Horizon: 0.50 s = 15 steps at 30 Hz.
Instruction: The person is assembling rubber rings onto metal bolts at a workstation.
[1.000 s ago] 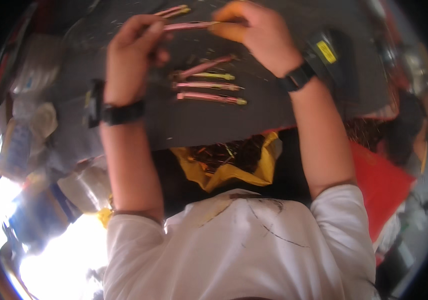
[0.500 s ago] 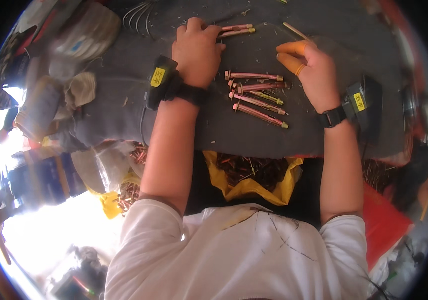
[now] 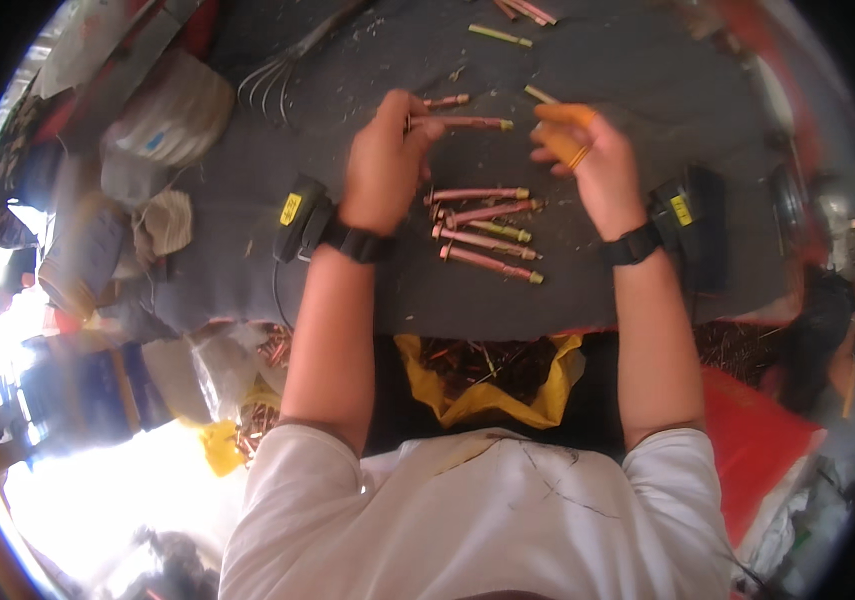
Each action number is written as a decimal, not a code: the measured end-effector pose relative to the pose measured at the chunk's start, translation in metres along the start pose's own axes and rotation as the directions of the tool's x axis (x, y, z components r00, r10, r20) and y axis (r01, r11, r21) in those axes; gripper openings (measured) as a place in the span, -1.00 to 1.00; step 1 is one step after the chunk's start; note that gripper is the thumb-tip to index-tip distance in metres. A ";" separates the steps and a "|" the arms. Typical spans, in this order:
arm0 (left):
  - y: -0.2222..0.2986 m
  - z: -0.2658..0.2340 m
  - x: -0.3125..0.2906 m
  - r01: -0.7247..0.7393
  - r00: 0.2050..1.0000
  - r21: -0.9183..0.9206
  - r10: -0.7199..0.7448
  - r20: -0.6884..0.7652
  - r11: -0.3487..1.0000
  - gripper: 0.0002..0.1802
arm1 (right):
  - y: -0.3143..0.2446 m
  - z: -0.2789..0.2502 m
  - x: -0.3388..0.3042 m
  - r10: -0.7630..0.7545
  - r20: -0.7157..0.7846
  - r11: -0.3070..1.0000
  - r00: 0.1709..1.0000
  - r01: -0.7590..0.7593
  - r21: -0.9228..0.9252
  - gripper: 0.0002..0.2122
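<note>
My left hand [image 3: 385,160] is closed with thumb and fingers on a pinkish-gold expansion bolt [image 3: 470,122], whose greenish end points right. Just beyond it lies another bolt [image 3: 448,101], partly covered by the fingers. My right hand [image 3: 588,150], with orange finger cots on two fingers, hovers right of that held bolt. Its fingers are apart, slightly blurred, and nothing shows between them. A thin pale rod [image 3: 540,94] is on the cloth beyond its fingertips. Nearer me, between my forearms, several expansion bolts [image 3: 488,254] lie in a loose row, heads to the left.
Dark cloth [image 3: 608,50] covers the worktop. A wire whisk-like tool [image 3: 273,85], a greenish rod [image 3: 500,36] and more bolts [image 3: 528,10] lie at the far side. Below the near edge is a yellow-rimmed bag [image 3: 538,405] of metal parts; a red sheet [image 3: 758,440] is at right.
My left hand has drawn one bolt nearer, away from the bolt beside it. My right hand has shifted a little left, its fingers nearer the held bolt. The whole view has shifted too.
</note>
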<state>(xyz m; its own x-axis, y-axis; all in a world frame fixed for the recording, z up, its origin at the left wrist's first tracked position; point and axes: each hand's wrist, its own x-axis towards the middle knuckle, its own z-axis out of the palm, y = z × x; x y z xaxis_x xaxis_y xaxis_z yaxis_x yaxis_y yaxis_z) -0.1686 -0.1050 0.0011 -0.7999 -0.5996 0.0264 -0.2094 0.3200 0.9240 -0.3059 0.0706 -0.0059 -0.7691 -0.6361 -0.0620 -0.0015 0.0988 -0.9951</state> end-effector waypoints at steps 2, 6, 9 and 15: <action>-0.001 0.004 -0.004 0.012 0.999 -0.143 -0.006 0.041 0.990 -0.90 | 0.000 0.003 -0.001 0.105 0.086 0.989 0.991 -0.113 0.096 -0.74; 0.007 0.014 -0.007 0.087 0.982 -0.315 -0.028 0.188 0.945 -0.88 | -0.004 -0.007 -0.001 0.112 0.095 0.991 0.989 -0.104 -0.085 -0.78; -0.003 0.010 -0.004 0.064 0.989 -0.328 -0.016 0.146 0.943 -0.88 | -0.009 0.003 -0.006 -0.140 0.021 0.980 0.990 0.141 -0.137 -0.84; -0.002 0.001 -0.005 0.156 0.967 -0.414 -0.054 0.247 0.897 -0.78 | -0.005 0.010 -0.004 -0.322 0.046 0.936 0.946 0.325 -0.133 -0.83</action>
<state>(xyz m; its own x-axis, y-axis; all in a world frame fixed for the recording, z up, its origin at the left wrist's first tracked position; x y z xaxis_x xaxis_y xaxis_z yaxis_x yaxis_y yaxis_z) -0.1645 -0.1016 -0.0015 -0.9016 -0.4160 -0.1188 -0.0795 -0.1105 0.9907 -0.2968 0.0653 -0.0017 -0.6976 -0.6683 0.2582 -0.3366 -0.0125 -0.9416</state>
